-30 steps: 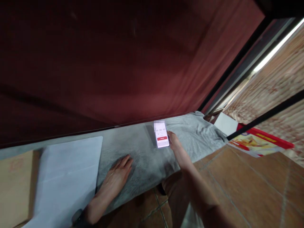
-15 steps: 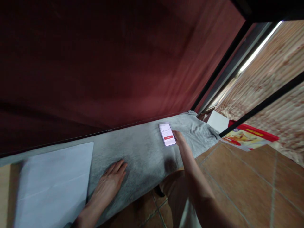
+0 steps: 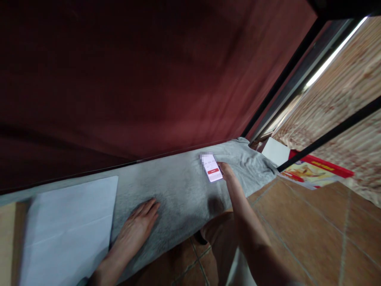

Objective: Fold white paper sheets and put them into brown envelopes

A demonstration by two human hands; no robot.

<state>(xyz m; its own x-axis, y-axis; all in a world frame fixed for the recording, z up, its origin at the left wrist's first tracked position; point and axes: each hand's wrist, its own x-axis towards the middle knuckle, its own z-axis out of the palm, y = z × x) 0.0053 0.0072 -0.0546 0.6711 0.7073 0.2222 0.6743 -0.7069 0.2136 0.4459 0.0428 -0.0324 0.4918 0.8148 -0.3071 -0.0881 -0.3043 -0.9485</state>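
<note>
My right hand grips a smartphone by its right edge, above the grey cloth. The lit screen shows a timer-like row of digits and a red button; its upper left corner is blurred out. Most of the fingers are hidden behind the phone. My left hand lies flat, palm down, on the grey cloth with its fingers stretched out and nothing held. To its left is a large white sheet, apart from the fingertips, with my left forearm near its lower right corner.
A dark red fabric panel rises behind the cloth. A black metal bar slants down on the right. A white box and a red and yellow printed carton rest by the tiled floor. A pale wooden edge shows far left.
The view has shifted slightly, so things on the right appear a little further right. Both hands keep their places, the right still on the phone and the left flat on the cloth.
</note>
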